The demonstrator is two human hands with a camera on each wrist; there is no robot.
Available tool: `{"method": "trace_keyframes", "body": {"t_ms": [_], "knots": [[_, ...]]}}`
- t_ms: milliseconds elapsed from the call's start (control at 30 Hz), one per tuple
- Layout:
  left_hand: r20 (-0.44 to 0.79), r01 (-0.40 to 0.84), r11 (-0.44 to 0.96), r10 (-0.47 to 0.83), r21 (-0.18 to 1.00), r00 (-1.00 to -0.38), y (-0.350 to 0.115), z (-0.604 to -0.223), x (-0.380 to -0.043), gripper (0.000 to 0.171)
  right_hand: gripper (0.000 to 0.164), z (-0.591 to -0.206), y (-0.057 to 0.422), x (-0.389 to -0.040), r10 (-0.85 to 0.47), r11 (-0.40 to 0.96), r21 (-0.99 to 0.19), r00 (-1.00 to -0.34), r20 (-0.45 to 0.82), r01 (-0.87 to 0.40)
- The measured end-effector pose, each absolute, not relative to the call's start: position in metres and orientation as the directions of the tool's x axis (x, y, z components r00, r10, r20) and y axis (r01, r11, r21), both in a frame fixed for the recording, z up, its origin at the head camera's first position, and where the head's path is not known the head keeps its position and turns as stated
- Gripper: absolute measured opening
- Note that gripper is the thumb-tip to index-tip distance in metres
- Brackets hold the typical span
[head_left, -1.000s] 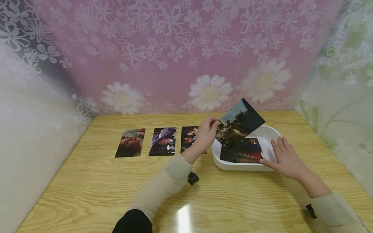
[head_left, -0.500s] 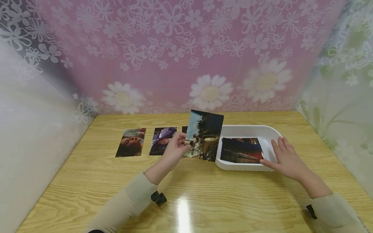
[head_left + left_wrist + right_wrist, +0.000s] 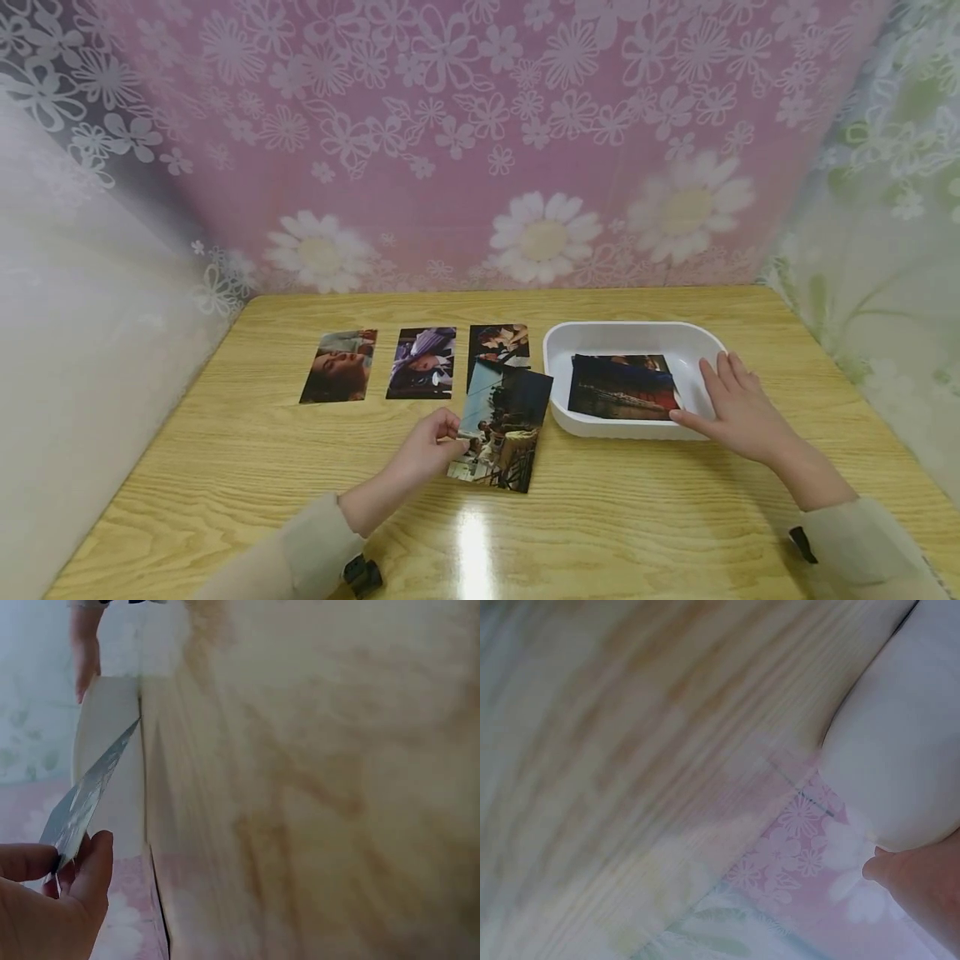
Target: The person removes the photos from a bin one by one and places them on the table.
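My left hand (image 3: 422, 457) pinches a photo card (image 3: 504, 429) by its left edge, thumb on top. The card shows figures under a blue and dark sky; it is tilted above the table and overlaps the lower part of another card (image 3: 501, 340) in the head view. In the left wrist view the same photo card (image 3: 90, 791) appears nearly edge-on between thumb and fingers. My right hand (image 3: 742, 417) rests with spread, straight fingers on the right rim of a white tray (image 3: 558, 346). Inside the tray lies a small pile of dark photo cards (image 3: 622, 388).
Further left on the wooden table (image 3: 247, 467), a card with a purple hat (image 3: 422, 363) and a card with a reclining face (image 3: 339, 367) lie in a row. A pink floral backdrop (image 3: 450, 167) rises behind the table, with pale floral panels on both sides.
My left hand has carried the photo card out from over the tray, leftward and then down toward me, low over the table. The right hand stays at the tray's rim.
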State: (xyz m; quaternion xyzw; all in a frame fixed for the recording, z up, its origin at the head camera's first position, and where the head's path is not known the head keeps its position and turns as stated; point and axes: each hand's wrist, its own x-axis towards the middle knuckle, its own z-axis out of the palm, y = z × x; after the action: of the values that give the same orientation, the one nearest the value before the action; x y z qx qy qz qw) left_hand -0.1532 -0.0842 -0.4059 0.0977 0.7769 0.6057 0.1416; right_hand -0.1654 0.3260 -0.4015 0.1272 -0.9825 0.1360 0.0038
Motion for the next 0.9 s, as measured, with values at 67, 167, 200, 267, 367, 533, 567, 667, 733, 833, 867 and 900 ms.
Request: {"method": "trace_keyframes", "body": {"t_ms": [67,167,200,267,367,533,567,667,733,833,867,900], "knots": [[-0.121,-0.020,0.287,0.339,0.958,-0.933,-0.085,-0.408,-0.151,0.012,0.095,-0.401,0.326,-0.165,-0.248,0.931,-0.266,-0.968,0.042,-0.250],[-0.139,-0.010,0.339,0.360,0.941,-0.922,-0.088,-0.410,-0.150,0.010,0.095,-0.402,0.325,-0.165,-0.245,0.932,-0.265,-0.969,0.042,-0.247],[-0.141,0.001,0.363,0.364,0.932,-0.921,-0.088,-0.411,-0.150,0.011,0.095,-0.402,0.325,-0.165,-0.244,0.932,-0.266,-0.969,0.042,-0.246],[-0.130,0.047,0.423,0.379,0.905,-0.916,-0.090,-0.413,-0.151,0.012,0.095,-0.402,0.325,-0.165,-0.244,0.931,-0.269,-0.969,0.041,-0.246],[-0.098,0.149,0.525,0.414,0.838,-0.905,-0.093,-0.415,-0.153,0.017,0.095,-0.402,0.326,-0.165,-0.245,0.931,-0.269,-0.969,0.042,-0.247],[-0.155,0.173,0.591,0.463,0.788,-0.873,-0.093,-0.417,-0.154,0.021,0.094,-0.402,0.326,-0.166,-0.249,0.930,-0.266,-0.967,0.049,-0.253],[-0.182,0.151,0.591,0.466,0.793,-0.866,-0.093,-0.417,-0.154,0.021,0.094,-0.403,0.326,-0.166,-0.250,0.930,-0.266,-0.967,0.051,-0.254],[-0.257,0.088,0.593,0.472,0.800,-0.844,-0.093,-0.419,-0.155,0.022,0.094,-0.403,0.326,-0.166,-0.249,0.930,-0.266,-0.967,0.052,-0.254],[-0.288,0.070,0.610,0.468,0.789,-0.835,-0.093,-0.420,-0.156,0.024,0.094,-0.402,0.326,-0.166,-0.249,0.930,-0.265,-0.967,0.050,-0.253],[-0.325,0.053,0.633,0.465,0.772,-0.824,-0.092,-0.421,-0.157,0.027,0.095,-0.402,0.325,-0.166,-0.247,0.931,-0.265,-0.968,0.047,-0.250],[-0.332,0.050,0.637,0.465,0.769,-0.821,-0.092,-0.421,-0.158,0.027,0.095,-0.402,0.325,-0.166,-0.246,0.932,-0.264,-0.968,0.046,-0.249],[-0.337,0.047,0.637,0.467,0.769,-0.818,-0.092,-0.421,-0.159,0.027,0.095,-0.402,0.325,-0.165,-0.246,0.932,-0.265,-0.968,0.045,-0.249]]}}
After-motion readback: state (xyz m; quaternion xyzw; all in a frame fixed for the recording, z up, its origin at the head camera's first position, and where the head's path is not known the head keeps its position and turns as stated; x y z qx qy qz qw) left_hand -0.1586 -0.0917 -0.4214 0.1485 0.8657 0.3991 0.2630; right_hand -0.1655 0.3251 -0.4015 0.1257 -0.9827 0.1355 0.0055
